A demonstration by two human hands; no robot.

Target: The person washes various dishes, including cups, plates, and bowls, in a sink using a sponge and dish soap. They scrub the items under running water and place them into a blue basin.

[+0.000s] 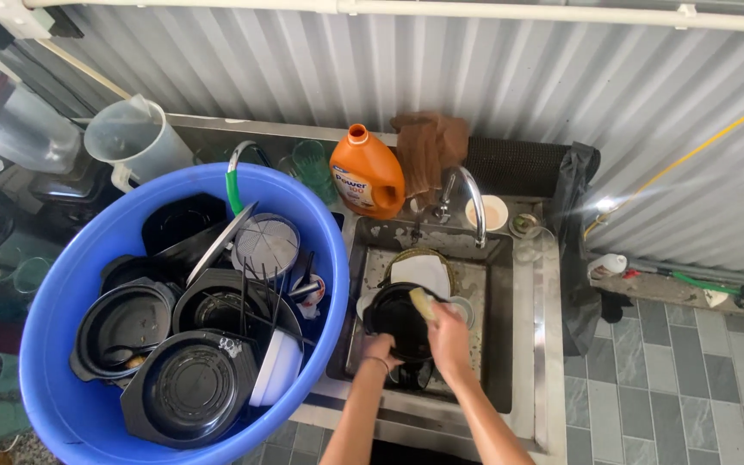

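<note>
Apparently hands point(415, 340) scrub black bowl point(398, 323).

Blue tub point(62, 362) of black containers, orange detergent bottle point(368, 175), clear jug point(138, 138), faucet point(472, 200), brown cloth point(428, 146)

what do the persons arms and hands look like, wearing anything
Both forearms are bare, with no sleeves in view and no gloves. The left hand has a thin dark band around its wrist. The right hand shows no ring, watch or band that the picture lets me make out.
</note>
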